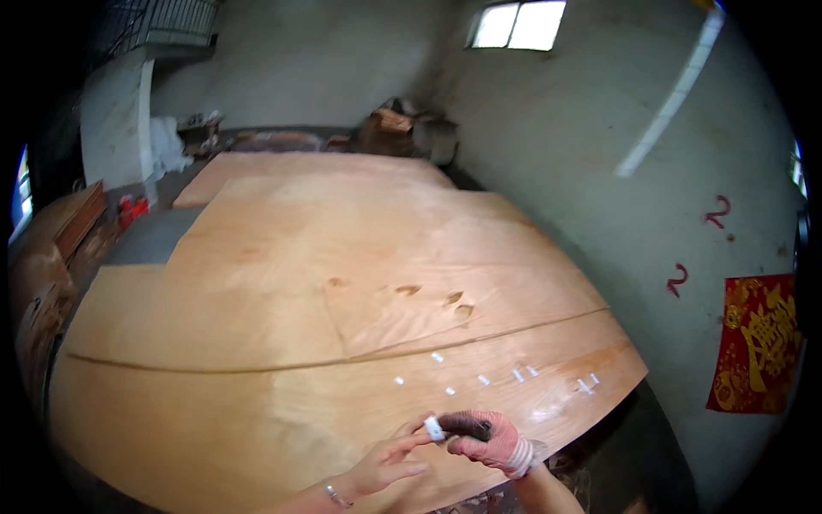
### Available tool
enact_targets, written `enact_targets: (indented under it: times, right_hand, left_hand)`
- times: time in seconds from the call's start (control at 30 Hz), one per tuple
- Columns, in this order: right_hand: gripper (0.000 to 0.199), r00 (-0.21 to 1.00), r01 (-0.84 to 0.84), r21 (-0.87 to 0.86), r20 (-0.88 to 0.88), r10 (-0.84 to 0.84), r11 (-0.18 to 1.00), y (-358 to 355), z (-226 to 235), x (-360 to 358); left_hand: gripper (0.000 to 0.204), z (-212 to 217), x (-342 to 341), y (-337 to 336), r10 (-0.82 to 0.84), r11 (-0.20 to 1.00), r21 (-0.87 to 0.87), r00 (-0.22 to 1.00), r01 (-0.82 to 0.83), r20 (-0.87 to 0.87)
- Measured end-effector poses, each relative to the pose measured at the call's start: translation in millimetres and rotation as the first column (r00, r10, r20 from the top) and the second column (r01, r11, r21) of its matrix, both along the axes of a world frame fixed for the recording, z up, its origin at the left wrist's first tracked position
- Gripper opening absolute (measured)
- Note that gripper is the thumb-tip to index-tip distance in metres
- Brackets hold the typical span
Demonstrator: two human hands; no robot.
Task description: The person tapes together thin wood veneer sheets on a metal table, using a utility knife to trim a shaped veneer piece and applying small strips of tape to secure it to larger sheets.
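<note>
My left hand (385, 463) is bare, with a bracelet at the wrist. Its fingers are stretched out and their tips touch a small white piece (434, 429), while the thumb stays apart. My right hand (501, 447), in a pink and white work glove, is closed around a dark, rounded tool (467, 427). The white piece sits at the left end of this tool; its exact kind is hard to make out. Both hands are over the near edge of a large wood veneer sheet (205, 428). Short white strips, like tape (484, 380), lie scattered on the sheet beyond my hands.
More veneer sheets (282, 257) overlap in a wide stack, with a long seam (214, 371) across it. Dark knot marks (463, 312) show near the middle. Brown boards (81, 218) and red items (133, 210) stand at left. A wall (599, 214) runs along the right.
</note>
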State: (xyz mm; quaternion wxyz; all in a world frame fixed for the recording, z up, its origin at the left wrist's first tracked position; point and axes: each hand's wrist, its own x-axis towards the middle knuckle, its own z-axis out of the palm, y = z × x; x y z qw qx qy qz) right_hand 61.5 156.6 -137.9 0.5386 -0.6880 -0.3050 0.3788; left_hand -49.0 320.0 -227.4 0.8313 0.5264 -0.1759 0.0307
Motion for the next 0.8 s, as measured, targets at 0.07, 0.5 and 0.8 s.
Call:
enact_targets:
  times: [0.07,0.5,0.8]
  right_hand:
    - [0.035,0.998,-0.005,-0.129,-0.066,-0.004,0.992,-3,-8,9]
    - [0.021,0.995,-0.037,-0.568,-0.101,-0.025,0.822,53,-112,120]
    - [0.019,0.911,-0.026,-0.436,-0.382,-0.159,0.900,155,-200,168]
  left_hand:
    - [0.048,-13,14,-7,-0.044,0.996,-0.074,0.998,0.040,-0.046]
    - [0.034,-145,73,106,0.587,0.259,0.894,0.794,-0.366,0.155]
    - [0.046,-173,121,177,0.587,-0.051,0.913,0.727,-0.405,0.355]
